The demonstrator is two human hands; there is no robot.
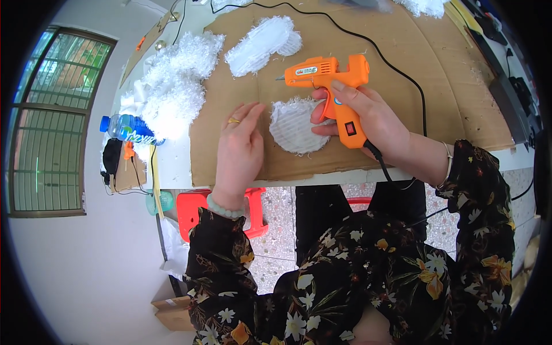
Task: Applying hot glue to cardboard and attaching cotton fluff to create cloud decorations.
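My right hand (374, 118) grips an orange glue gun (333, 86) by its handle, nozzle pointing left above the table. Just below the gun lies a round white fluffy pad (293, 126) on a brown cardboard sheet (448, 86); my right thumb touches the pad's right edge. My left hand (241, 144) lies flat on the cardboard just left of the pad, fingers spread, a gold ring on one finger and a pale bead bracelet at the wrist. The gun's black cord (397, 72) runs away across the cardboard.
A longer white fluffy piece (261, 46) lies further back on the cardboard. A heap of white fluffy material (172, 86) sits at the left, beside a blue-capped plastic bottle (126, 127). A red stool (192, 210) stands under the table edge. A barred window (52, 121) is far left.
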